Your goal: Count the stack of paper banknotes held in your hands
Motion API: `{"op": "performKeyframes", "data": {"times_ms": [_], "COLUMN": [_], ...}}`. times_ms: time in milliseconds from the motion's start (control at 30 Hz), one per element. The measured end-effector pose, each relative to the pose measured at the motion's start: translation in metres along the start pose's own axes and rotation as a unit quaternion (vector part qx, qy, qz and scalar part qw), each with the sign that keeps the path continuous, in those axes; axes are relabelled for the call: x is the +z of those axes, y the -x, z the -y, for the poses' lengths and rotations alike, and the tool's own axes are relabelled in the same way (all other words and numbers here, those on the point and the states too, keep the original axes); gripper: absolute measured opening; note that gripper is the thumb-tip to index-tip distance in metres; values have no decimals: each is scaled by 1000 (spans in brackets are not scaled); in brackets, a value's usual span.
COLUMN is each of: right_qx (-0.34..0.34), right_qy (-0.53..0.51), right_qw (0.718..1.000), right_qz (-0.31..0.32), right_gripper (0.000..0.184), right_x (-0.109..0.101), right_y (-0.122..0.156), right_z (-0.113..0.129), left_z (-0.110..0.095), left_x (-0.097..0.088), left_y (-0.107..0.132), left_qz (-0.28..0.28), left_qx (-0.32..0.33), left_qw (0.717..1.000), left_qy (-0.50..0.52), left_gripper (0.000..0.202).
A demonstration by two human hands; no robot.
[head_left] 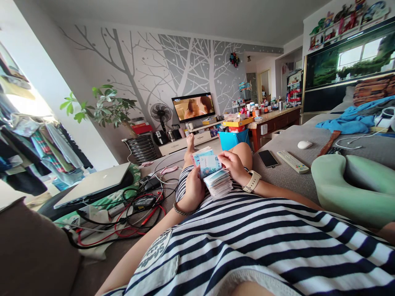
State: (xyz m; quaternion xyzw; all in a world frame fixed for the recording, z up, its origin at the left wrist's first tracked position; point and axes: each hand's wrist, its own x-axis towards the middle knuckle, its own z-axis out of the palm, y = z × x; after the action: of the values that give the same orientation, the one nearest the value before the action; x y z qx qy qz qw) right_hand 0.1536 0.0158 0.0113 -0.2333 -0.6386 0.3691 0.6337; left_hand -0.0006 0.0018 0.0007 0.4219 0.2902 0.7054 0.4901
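Observation:
My left hand [195, 186] is closed on a thick wad of banknotes [218, 184], whose lower ends fan out over my lap. The front note [210, 164] is blue and white, and other blue and pinkish notes stick up behind it. My right hand [235, 166] pinches the upper right edge of that note between thumb and fingers. A pale watch [253, 181] is on my right wrist and a braided bracelet [182, 210] on my left. The striped clothing [216, 234] lies under both hands.
On the sofa to my right are a phone [268, 158], a remote control [293, 161], a white mouse [305, 144] and a green neck pillow [327, 185]. Tangled cables [145, 205] and a laptop [95, 183] lie on my left. A television [194, 107] stands ahead.

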Motion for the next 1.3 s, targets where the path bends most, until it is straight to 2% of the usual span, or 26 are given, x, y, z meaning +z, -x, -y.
{"op": "performKeyframes", "data": {"times_ms": [233,833,1133,1300], "right_qx": [-15,-11,-10,-15], "right_qy": [-9,3,13,11], "right_qw": [1000,1000,1000,1000], "right_qz": [-3,0,7,7], "right_gripper": [39,41,42,42], "right_x": [0,1,-1,-1], "right_y": [-1,1,0,0], "right_z": [-3,-2,-2,-2], "left_z": [-1,-2,-3,-6], "left_x": [2,3,4,6], "left_y": [1,3,4,6], "left_qz": [-10,12,5,-17], "left_qx": [1,14,14,17], "left_qw": [1000,999,999,998], "left_qy": [-16,-28,-31,-52], "left_gripper": [9,12,12,11]}}
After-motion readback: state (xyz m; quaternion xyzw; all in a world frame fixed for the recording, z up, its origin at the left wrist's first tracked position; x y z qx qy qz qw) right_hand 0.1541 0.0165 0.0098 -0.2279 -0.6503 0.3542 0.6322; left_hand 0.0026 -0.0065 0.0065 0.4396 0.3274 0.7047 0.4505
